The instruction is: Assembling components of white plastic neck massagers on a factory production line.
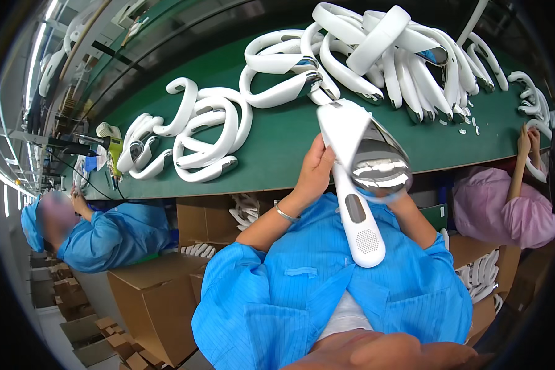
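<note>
In front of my chest is a white curved plastic neckband (362, 231) with a dotted speaker-like grille and a dark oval window on one end. Its other part is broad, with a shiny mirror-like grey face on the right. My left hand (316, 168) is closed round its left side, thumb toward the front. Of my right hand (401, 202) only a small part shows behind the lower right of the shiny face; its fingers are hidden. The upper end of the neckband overlaps the front edge of the green table (277, 161).
Similar white neckbands lie in a large heap (407, 61) at the back and a smaller group (209, 132) at left. Small white pieces (465, 126) lie on the table. A yellow-green tool (114, 151) stands far left. People work at left and right. Cardboard boxes (157, 302) stand below.
</note>
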{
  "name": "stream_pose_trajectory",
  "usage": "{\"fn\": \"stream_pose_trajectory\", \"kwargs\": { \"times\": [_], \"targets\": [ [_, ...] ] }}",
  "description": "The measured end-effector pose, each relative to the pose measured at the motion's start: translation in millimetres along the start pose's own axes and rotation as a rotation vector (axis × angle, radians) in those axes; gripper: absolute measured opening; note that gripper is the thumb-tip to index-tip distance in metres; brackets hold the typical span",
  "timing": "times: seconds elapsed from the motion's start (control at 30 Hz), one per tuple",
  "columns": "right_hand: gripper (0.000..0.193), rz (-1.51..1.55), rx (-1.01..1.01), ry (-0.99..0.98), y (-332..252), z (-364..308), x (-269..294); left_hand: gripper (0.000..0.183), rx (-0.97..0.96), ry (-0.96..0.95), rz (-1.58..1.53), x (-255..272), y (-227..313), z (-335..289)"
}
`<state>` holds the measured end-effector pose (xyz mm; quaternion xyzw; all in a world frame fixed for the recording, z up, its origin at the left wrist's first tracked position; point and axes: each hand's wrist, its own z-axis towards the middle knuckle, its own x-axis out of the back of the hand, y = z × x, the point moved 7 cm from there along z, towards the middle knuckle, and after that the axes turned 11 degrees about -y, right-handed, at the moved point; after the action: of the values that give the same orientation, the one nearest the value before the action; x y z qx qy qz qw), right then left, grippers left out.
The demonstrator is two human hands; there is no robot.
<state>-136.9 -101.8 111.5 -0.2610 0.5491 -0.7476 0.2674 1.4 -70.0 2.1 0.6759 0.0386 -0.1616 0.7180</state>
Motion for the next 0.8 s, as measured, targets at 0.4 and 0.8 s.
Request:
{"fn": "stream_pose_trajectory", "kwargs": {
  "times": [0.4, 0.8],
  "targets": [
    [0.042, 0.010, -0.228, 0.000, 43.8, -1.9, 8.9, 0.048, -0.004, -0.117, -0.103, -22.2, 40.3, 12.2],
    [0.010, -0.161, -0.378, 0.052, 27.4, 5.1, 1.9, 0.059, 0.021, -0.209, 0.015, -28.2, 59.4, 13.9]
  ]
}}
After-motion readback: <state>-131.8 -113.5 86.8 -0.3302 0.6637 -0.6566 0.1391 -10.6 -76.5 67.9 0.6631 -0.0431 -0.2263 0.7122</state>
